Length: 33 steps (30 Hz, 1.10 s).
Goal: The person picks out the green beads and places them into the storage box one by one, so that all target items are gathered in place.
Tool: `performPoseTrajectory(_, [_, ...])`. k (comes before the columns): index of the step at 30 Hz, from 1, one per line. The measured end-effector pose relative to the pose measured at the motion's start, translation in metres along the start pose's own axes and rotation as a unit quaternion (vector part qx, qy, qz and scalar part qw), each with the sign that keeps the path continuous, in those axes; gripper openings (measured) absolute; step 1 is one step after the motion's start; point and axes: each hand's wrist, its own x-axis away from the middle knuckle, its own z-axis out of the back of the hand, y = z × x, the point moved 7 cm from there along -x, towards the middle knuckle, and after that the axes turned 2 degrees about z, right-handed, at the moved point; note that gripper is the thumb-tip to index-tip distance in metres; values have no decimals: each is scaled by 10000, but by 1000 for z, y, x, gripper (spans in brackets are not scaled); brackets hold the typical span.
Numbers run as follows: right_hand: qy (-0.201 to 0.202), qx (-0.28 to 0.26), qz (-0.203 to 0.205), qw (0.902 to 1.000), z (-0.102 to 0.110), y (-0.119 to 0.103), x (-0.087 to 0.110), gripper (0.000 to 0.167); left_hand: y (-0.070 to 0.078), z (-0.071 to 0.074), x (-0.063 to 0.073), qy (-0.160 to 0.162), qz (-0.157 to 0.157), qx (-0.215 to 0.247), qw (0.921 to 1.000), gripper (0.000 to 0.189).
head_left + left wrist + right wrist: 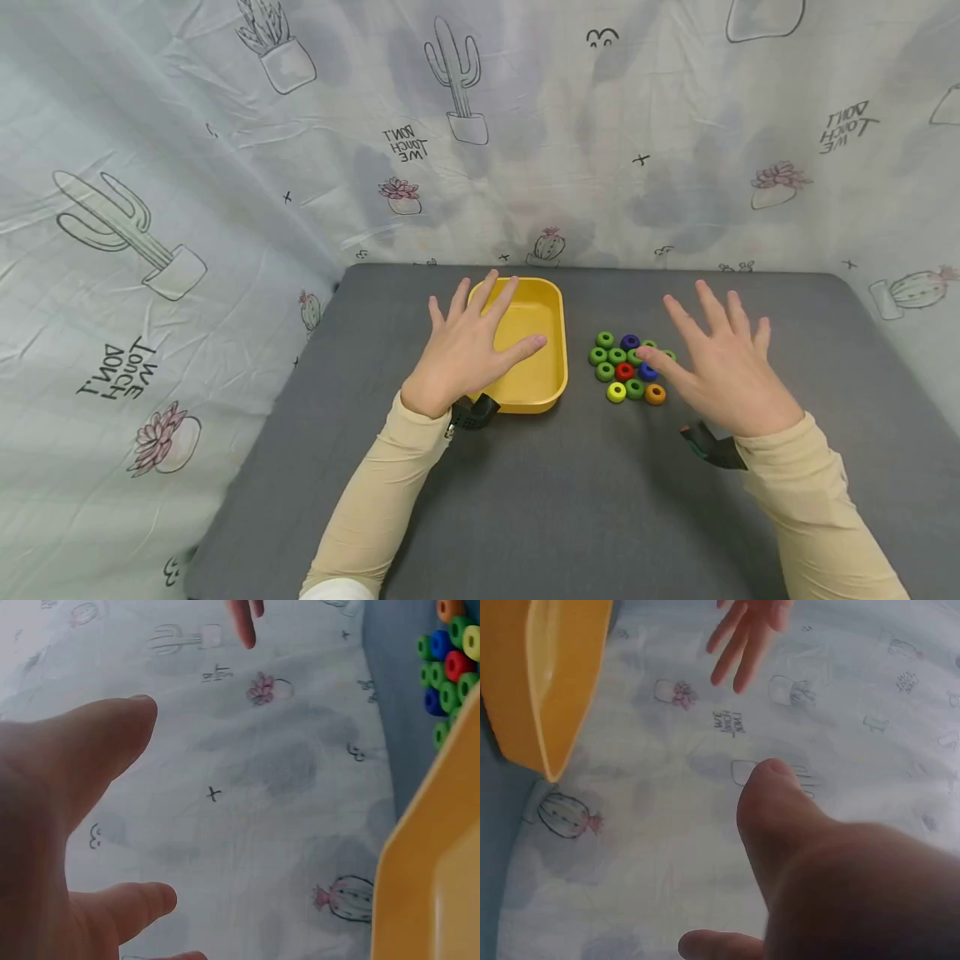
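Both hands released and spread, with the beads grouped on the table beside the yellow tray.
The left hand [465,346] is poised over the left part of the tray [540,371], whose floor is seen past the thumb; the right hand [723,367] is poised by the beads [625,367], which are partly covered by its thumb. Tray and beads are separated by a strip of gray table [570,500]; the far edge is backed by patterned cloth [525,167]. The tray's outer wall is better revealed in the right wrist view.
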Motion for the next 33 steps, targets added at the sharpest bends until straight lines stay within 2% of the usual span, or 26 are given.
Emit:
performPoseTrajectory(6, [116, 47, 316, 9994, -5, 0, 3, 84, -11, -7, 7, -118, 89, 125, 9998, 91])
performPoseTrajectory(13, [433, 220, 652, 9967, -14, 8, 6, 78, -37, -21, 22, -10, 129, 170, 9998, 94])
performPoseTrajectory(18, [306, 129, 676, 9972, -25, 20, 6, 74, -54, -34, 33, 186, 155, 320, 9992, 96])
performPoseTrajectory(23, [211, 119, 566, 9981, -33, 34, 3, 71, -66, -49, 38, 289, 234, 588, 9976, 94])
performPoseTrajectory(28, [179, -22, 464, 9988, -43, 49, 0, 66, -78, -68, 44, -31, 449, 972, 9943, 97])
performPoseTrajectory(33, [141, -198, 396, 9989, -54, 64, -3, 60, -86, -82, 47, -260, 664, 1387, 9878, 112])
